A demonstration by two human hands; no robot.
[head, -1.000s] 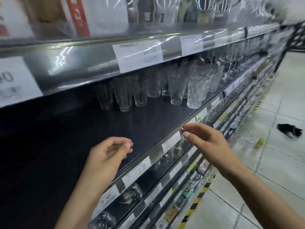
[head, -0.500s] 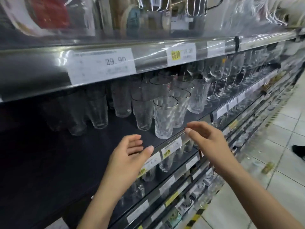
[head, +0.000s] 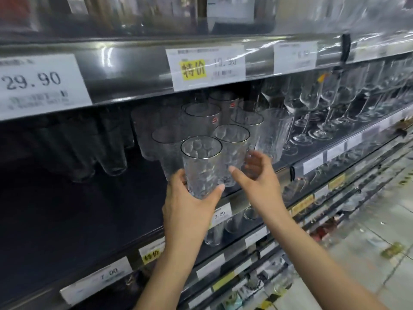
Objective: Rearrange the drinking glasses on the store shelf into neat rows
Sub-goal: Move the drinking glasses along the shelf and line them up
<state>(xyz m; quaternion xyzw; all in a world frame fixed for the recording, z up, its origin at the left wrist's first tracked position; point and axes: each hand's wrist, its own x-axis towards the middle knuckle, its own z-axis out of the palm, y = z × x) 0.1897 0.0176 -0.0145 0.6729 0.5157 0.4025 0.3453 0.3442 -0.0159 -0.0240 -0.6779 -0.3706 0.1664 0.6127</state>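
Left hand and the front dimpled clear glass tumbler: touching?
Touching. Head view: the left hand wraps the front dimpled clear glass tumbler, thumb on its right side, fingers on its left. The right hand grips the second dimpled tumbler behind it.

A shop: price tags (head: pixel 207 66) line glassware shelves (head: pixel 134 70).

The front glass (head: pixel 202 168) is clear and bumpy. Right of it, wine glasses (head: pixel 311 104) are smooth, shiny glass. Above it, a paper tag (head: pixel 207 66) sits on a shiny metal strip (head: pixel 134 70).
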